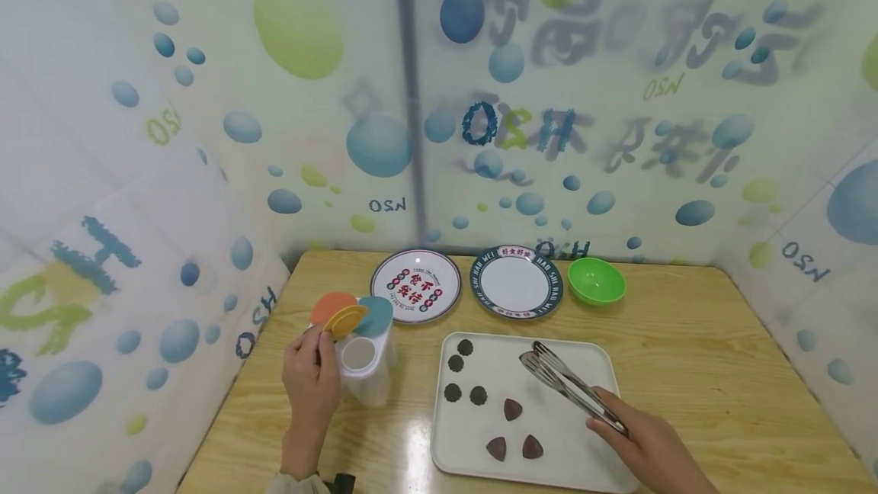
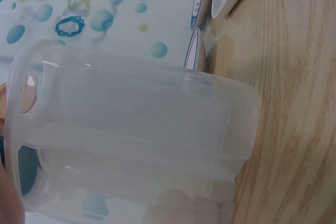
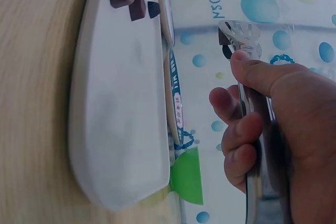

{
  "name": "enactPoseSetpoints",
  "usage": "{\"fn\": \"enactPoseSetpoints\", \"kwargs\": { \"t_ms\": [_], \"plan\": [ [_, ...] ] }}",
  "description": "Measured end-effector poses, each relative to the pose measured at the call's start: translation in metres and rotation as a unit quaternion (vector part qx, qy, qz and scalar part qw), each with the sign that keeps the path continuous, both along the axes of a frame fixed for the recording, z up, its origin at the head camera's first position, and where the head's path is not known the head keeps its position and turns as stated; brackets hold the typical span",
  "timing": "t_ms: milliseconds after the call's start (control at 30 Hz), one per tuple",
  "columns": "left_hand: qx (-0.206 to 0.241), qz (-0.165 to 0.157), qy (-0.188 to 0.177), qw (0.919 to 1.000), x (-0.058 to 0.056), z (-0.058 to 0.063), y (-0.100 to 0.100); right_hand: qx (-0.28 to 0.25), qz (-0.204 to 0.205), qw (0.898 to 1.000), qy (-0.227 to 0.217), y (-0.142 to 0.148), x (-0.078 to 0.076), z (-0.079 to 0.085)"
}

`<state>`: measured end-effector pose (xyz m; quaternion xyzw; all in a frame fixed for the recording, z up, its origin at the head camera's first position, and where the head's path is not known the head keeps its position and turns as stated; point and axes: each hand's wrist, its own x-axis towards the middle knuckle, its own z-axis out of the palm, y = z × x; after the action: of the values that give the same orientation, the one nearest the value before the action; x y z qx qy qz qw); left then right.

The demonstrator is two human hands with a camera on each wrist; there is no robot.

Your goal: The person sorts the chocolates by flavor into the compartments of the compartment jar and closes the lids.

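Note:
My left hand (image 1: 312,372) pinches the raised yellow lid (image 1: 345,321) of a translucent plastic container (image 1: 370,387), leaving a round opening uncovered. The orange lid (image 1: 331,305) and the blue lid (image 1: 377,316) lie flat behind it. In the left wrist view the container wall (image 2: 142,108) fills much of the frame. My right hand (image 1: 648,437) grips metal tongs (image 1: 569,387) above a white tray (image 1: 576,463). Dark patches show at the tong tips in the right wrist view; I cannot tell whether a piece is held. Several dark scalloped pieces (image 1: 453,392) and three brown triangular pieces (image 1: 532,447) lie on the tray.
Behind the container stands a white plate (image 1: 416,258) with red lettering. Beside it is a dark-rimmed plate (image 1: 517,280), then a green bowl (image 1: 597,282) at the back right. Patterned curtains (image 1: 521,174) enclose the wooden table (image 1: 727,372) at the back and sides.

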<state>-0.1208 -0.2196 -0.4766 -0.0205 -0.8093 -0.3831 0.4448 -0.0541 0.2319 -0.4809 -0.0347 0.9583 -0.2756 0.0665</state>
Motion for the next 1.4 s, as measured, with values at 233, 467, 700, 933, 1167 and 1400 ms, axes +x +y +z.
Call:
{"fn": "enactPoseSetpoints", "kwargs": {
  "t_ms": [233,467,700,933,1167,1400],
  "plan": [
    [0.001,0.003,-0.003,1.0000,0.000,-0.001,0.000,-0.014,0.028,0.997,0.075,-0.016,-0.010,0.010],
    [0.004,0.004,-0.006,1.0000,0.001,0.000,0.001,-0.035,0.055,0.995,0.080,-0.031,-0.023,0.022],
    [0.005,0.005,-0.003,1.0000,-0.001,-0.001,0.000,-0.062,0.090,0.990,0.090,-0.053,-0.036,0.033],
    [0.006,0.014,-0.014,0.9998,0.000,-0.003,0.000,-0.070,0.110,0.987,0.092,-0.077,-0.045,0.043],
    [0.001,0.008,0.005,1.0000,-0.002,-0.001,0.003,-0.078,0.133,0.984,0.093,-0.092,-0.053,0.044],
    [0.002,0.008,0.001,1.0000,0.000,-0.002,0.001,-0.098,0.168,0.976,0.099,-0.114,-0.060,0.046]
  ]
}}
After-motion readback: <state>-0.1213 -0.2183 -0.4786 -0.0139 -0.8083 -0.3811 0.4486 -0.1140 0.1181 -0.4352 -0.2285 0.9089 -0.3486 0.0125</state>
